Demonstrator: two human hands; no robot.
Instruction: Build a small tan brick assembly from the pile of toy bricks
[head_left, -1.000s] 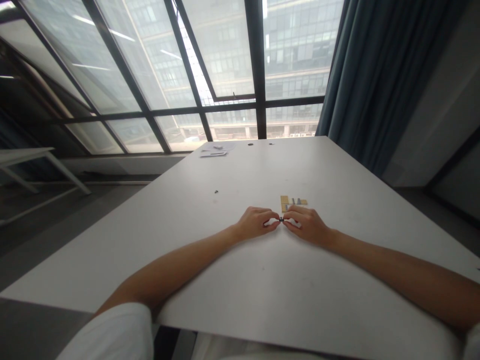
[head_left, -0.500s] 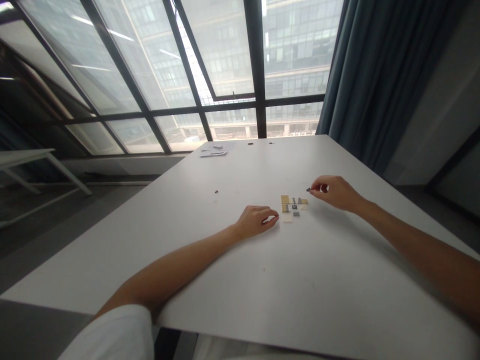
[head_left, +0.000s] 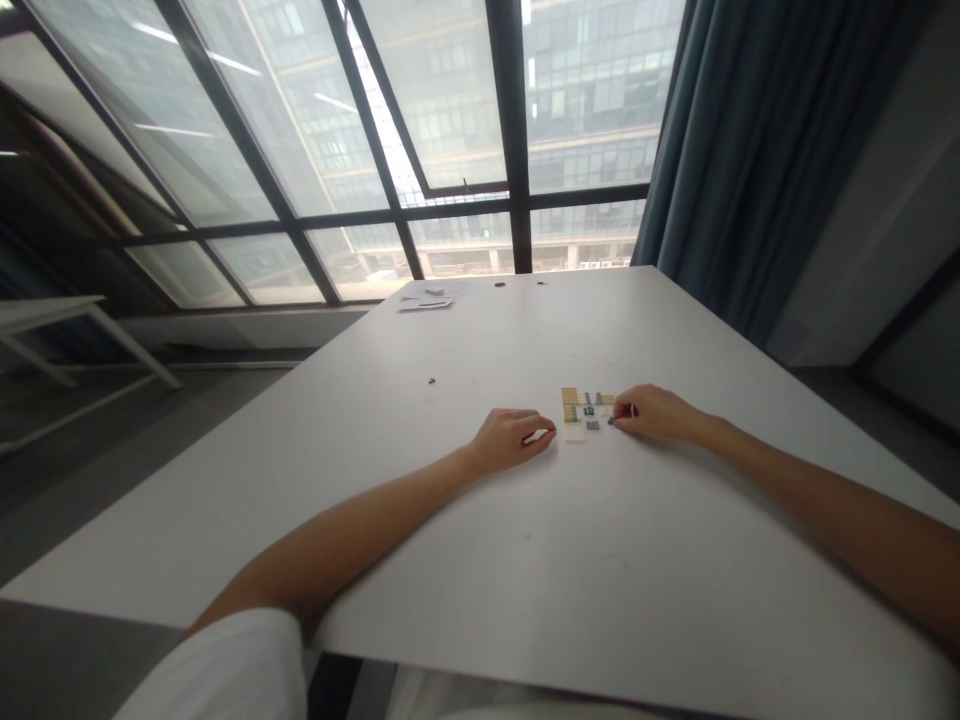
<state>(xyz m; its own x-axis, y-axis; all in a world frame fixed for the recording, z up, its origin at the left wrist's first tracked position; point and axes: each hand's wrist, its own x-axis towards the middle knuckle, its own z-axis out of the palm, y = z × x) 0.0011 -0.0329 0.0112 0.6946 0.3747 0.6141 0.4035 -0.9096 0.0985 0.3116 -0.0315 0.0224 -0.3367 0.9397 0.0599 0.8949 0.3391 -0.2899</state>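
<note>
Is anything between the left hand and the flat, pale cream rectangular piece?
Nothing visible: only white tabletop separates the left hand from the flat, pale cream rectangular piece. The right hand is farther right.

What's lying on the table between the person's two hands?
The head view shows several small things between the left hand and the right hand: a pale flat piece, a grey piece, a dark piece and yellow pieces.
</note>
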